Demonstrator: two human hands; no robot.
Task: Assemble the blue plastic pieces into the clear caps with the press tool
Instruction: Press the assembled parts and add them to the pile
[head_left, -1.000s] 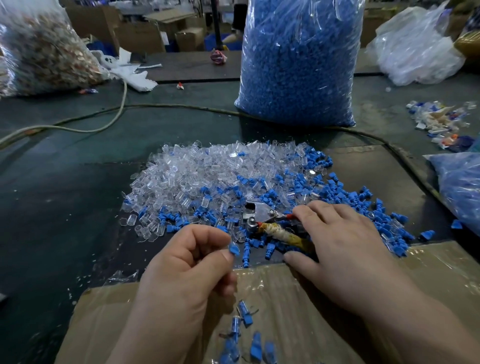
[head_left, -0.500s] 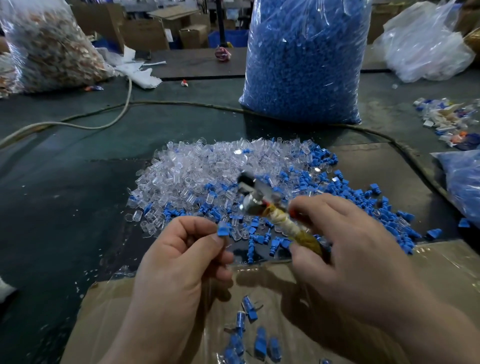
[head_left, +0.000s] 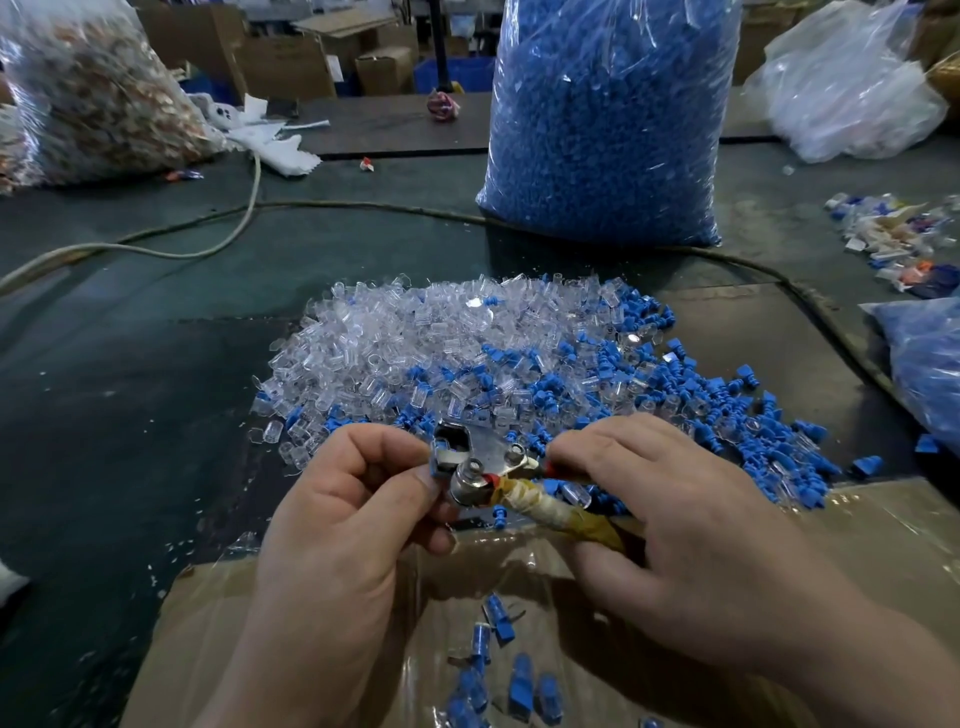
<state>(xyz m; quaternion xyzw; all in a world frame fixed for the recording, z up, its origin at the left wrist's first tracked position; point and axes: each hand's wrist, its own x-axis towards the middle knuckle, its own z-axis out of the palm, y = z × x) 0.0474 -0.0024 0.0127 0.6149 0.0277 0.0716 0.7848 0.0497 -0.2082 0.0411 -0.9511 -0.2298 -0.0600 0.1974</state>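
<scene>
My right hand (head_left: 670, 525) grips the taped handles of the metal press tool (head_left: 480, 462), held above the table's near edge. My left hand (head_left: 353, 525) pinches a small blue piece (head_left: 439, 471) with its cap at the tool's jaw, thumb and forefinger touching the metal head. Behind the hands lies a heap of clear caps (head_left: 415, 343), with loose blue pieces (head_left: 691, 395) spread to its right. Several joined blue-and-clear parts (head_left: 498, 670) lie on the cardboard below my hands.
A tall clear bag of blue pieces (head_left: 602, 114) stands behind the heap. A cable (head_left: 218, 244) runs across the dark table (head_left: 130, 415). Another bag (head_left: 83, 98) is at far left, white bags (head_left: 852, 88) at far right, a blue bag (head_left: 930, 369) at the right edge. Taped cardboard (head_left: 883, 545) covers the near edge.
My right hand picked the press tool up from the pile and brought it toward my left hand. The left hand raised its blue piece and now holds it at the tool's jaw.
</scene>
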